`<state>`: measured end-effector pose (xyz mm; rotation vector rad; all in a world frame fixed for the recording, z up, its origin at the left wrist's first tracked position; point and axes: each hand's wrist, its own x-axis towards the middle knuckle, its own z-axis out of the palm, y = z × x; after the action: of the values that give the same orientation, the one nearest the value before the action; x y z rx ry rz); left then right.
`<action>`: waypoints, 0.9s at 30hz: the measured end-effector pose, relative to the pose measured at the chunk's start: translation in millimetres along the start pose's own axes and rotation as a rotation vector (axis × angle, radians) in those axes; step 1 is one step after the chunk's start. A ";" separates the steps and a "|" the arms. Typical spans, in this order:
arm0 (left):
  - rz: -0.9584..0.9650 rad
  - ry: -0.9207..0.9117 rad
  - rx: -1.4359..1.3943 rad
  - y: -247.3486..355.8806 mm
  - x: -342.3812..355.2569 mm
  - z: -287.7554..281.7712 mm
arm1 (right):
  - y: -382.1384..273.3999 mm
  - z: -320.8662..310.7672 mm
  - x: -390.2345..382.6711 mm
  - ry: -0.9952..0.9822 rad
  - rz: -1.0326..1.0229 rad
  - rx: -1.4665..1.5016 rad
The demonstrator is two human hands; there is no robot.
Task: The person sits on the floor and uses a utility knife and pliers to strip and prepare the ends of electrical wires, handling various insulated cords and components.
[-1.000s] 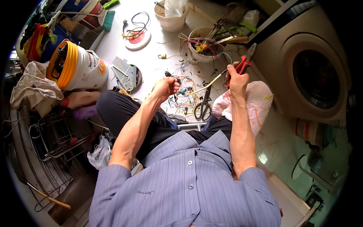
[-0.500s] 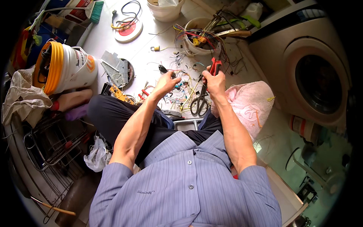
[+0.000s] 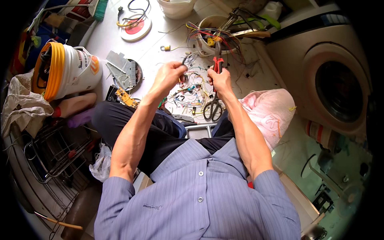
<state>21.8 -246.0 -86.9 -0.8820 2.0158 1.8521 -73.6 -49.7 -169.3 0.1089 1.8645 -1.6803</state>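
Observation:
My left hand (image 3: 170, 76) is closed around a small bundle of black cable (image 3: 185, 60); a dark end of it sticks up past my fingers, and the rest is hidden in my grip. My right hand (image 3: 221, 81) is wrapped round the red and black handles of pliers (image 3: 218, 62), whose jaws point away from me. A gap separates the pliers from the cable. Beneath and between my hands, many short coloured wire offcuts (image 3: 192, 93) lie strewn over the white floor. Black-handled scissors (image 3: 212, 110) rest on the floor below my right wrist.
Ahead right stands a white bucket (image 3: 204, 47) full of wires and tools. A white dish with a coiled cord (image 3: 138, 35) and metal plates (image 3: 119, 66) lie ahead left. A white and yellow bucket (image 3: 76, 72) is at left, a pink towel (image 3: 272, 114) over my right knee, a washing machine (image 3: 306, 68) at right.
My right hand has brought the pliers a little left, and they now point more straight ahead. My left hand has shifted left and forward, with less of the black cable showing.

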 end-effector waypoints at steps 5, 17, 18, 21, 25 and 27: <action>0.057 -0.020 -0.339 25.1 -17.4 -22.9 | 108.9 20.8 33.2 0.142 0.106 -0.497; 0.071 0.015 -0.882 22.7 2.4 -47.4 | 185.9 4.3 5.0 0.081 0.328 -0.836; 0.070 0.031 -0.889 24.2 3.9 -49.2 | 190.9 2.9 7.0 0.087 0.319 -0.858; 0.112 -0.085 -0.921 21.6 1.9 -54.5 | 194.0 -2.4 6.9 -0.010 0.322 -0.840; 0.143 -0.026 -0.847 31.3 -1.6 -51.9 | 209.3 -3.1 6.4 -0.148 0.179 -0.820; 0.161 0.017 -0.853 28.2 2.2 -52.5 | 202.2 -4.1 3.4 -0.009 0.198 -0.744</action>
<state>14.1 -297.4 -57.5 -0.9215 1.2792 2.8578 13.4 -9.1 -347.2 -0.0227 2.2605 -0.7804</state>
